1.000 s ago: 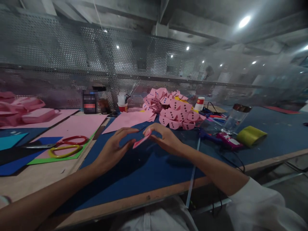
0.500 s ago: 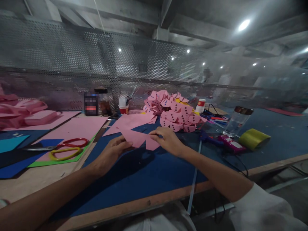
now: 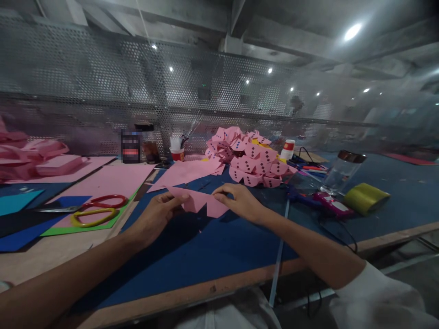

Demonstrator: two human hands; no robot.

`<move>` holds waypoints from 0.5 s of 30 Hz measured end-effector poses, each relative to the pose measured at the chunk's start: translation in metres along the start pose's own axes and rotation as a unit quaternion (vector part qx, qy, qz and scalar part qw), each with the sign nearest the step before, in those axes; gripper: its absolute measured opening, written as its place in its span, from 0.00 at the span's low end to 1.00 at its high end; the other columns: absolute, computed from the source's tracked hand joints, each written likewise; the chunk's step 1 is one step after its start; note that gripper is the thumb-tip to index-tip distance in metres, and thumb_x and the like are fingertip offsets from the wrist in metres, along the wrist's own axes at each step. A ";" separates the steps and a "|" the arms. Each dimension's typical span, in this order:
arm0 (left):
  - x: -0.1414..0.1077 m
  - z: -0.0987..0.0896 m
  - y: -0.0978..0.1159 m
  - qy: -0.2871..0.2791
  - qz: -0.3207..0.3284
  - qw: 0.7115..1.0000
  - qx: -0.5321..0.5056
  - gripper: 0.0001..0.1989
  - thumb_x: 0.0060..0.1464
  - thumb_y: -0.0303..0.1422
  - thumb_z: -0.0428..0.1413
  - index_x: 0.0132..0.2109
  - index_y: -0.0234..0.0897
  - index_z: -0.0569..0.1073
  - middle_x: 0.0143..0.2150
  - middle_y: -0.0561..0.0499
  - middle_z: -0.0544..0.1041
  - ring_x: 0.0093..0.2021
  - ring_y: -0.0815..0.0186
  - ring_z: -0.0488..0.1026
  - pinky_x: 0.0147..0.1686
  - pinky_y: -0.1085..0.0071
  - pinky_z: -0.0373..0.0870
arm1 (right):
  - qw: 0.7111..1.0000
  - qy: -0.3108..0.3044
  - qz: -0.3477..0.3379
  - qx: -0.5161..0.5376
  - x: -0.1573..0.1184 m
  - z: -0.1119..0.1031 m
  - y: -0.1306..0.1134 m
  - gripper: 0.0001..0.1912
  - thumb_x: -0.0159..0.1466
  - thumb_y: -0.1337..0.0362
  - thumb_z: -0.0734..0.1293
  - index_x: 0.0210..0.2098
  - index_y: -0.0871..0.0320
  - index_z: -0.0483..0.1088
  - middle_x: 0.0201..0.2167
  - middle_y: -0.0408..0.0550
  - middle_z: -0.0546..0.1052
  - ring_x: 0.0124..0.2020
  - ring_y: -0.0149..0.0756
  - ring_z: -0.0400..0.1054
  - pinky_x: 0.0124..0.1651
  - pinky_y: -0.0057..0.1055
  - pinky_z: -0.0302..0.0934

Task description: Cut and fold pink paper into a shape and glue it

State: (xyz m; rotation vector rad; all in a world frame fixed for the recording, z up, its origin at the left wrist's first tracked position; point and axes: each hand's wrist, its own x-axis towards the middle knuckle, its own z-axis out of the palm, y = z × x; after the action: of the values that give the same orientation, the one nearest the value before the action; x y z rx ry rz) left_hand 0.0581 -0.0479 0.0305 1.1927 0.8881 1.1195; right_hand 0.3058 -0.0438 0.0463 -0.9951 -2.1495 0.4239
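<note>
A piece of pink paper (image 3: 195,201) with a V-shaped notch in its lower edge is held above the blue table top (image 3: 206,256). My left hand (image 3: 156,217) pinches its left part, thumb on the near face. At the upper right, my right hand (image 3: 242,201) grips the paper between thumb and fingers. Behind the hands lies a flat stack of pink paper sheets (image 3: 185,173). Farther back is a heap of folded pink paper pieces (image 3: 254,160) printed with rows of dark and blue diamonds.
Scissors (image 3: 98,210) with red and yellow handles rest on coloured sheets at left, near pink folded pieces (image 3: 51,155). To the right are a magenta device (image 3: 332,204), a glass jar (image 3: 345,171) and a yellow-green roll (image 3: 366,198). A paper cup (image 3: 177,154) stands behind.
My left hand has shifted slightly left along the pink paper, its thumb now higher on the sheet. The right hand keeps its pinch. The view has moved a little.
</note>
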 end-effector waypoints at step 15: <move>-0.002 -0.001 0.011 0.017 0.019 0.999 0.021 0.13 0.50 0.42 0.67 0.30 0.36 0.79 0.31 0.49 0.79 0.35 0.63 0.75 0.40 0.69 0.74 | 0.999 -0.001 0.038 0.009 0.000 0.001 0.002 0.07 0.68 0.65 0.66 0.36 0.59 0.77 0.36 0.46 0.80 0.38 0.33 0.71 0.42 0.30 0.60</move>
State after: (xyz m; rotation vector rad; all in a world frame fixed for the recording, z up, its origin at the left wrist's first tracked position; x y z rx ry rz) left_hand 0.0549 -0.0496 0.0411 1.2338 0.9214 1.1597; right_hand 0.3063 -0.0426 0.0449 -1.0704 -2.1111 0.4794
